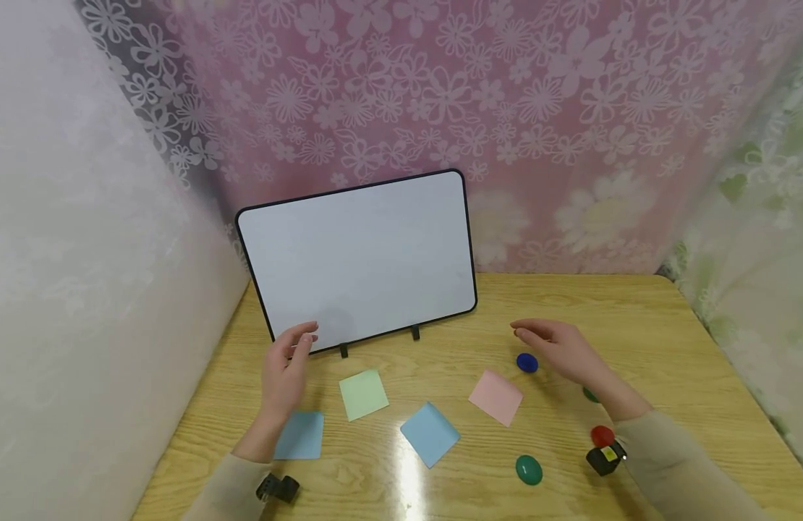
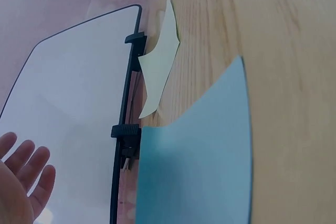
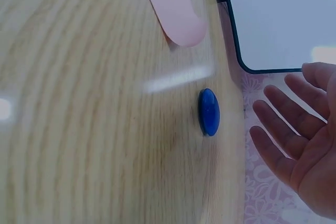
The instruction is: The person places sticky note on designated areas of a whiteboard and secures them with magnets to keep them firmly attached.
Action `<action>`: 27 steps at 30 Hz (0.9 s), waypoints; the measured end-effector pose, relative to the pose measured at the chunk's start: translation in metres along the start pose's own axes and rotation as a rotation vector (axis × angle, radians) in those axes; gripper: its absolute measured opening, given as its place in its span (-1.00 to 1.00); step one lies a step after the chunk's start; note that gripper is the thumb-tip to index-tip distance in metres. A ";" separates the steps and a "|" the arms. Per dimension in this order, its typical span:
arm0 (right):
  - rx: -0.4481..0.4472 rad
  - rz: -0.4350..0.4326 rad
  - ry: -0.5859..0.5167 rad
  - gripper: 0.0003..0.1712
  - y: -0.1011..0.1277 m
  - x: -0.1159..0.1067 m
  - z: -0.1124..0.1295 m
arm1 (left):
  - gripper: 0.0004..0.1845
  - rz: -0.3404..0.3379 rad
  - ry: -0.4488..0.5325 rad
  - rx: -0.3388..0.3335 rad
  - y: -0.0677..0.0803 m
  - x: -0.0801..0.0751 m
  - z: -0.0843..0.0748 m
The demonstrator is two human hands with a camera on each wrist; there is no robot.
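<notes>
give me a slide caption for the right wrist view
Open right hand hovering beside a blue magnet on the wooden table, pink sticky note and whiteboard beyond.

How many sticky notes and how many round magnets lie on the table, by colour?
Blue notes: 2
Green note: 1
Pink note: 1
Blue magnet: 1
Green magnets: 2, one partly hidden
Red magnet: 1
Total: 8
</notes>
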State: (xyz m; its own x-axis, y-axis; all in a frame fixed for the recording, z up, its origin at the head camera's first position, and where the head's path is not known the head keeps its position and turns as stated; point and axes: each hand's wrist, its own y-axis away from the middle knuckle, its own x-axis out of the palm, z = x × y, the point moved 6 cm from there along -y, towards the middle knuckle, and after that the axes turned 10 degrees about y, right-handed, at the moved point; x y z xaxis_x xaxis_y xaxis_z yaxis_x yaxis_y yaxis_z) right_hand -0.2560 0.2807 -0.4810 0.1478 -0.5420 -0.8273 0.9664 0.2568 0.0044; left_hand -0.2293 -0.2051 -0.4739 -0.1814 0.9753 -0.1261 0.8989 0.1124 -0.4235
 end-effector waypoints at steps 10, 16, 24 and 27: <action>-0.008 -0.027 0.049 -0.46 -0.024 0.002 -0.001 | -0.65 -0.248 0.069 -0.010 0.000 -0.028 0.004; -0.033 -0.046 0.148 -0.45 -0.040 -0.004 -0.011 | -0.50 -0.346 0.134 -0.144 -0.004 -0.040 0.016; -0.097 -0.054 0.245 -0.46 -0.071 -0.003 -0.012 | -0.37 -0.350 0.189 -0.329 -0.012 -0.047 0.028; -0.090 -0.049 0.204 -0.41 -0.085 -0.003 -0.006 | -0.34 -0.343 0.220 -0.360 -0.017 -0.049 0.033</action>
State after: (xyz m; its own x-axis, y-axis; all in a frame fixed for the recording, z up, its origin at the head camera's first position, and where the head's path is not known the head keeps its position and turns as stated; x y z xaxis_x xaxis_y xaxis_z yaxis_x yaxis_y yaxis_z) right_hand -0.3395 0.2657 -0.4824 0.0468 -0.3849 -0.9218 0.9473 0.3099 -0.0813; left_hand -0.2492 -0.2607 -0.4897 -0.4352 0.8837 0.1722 0.8896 0.4515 -0.0687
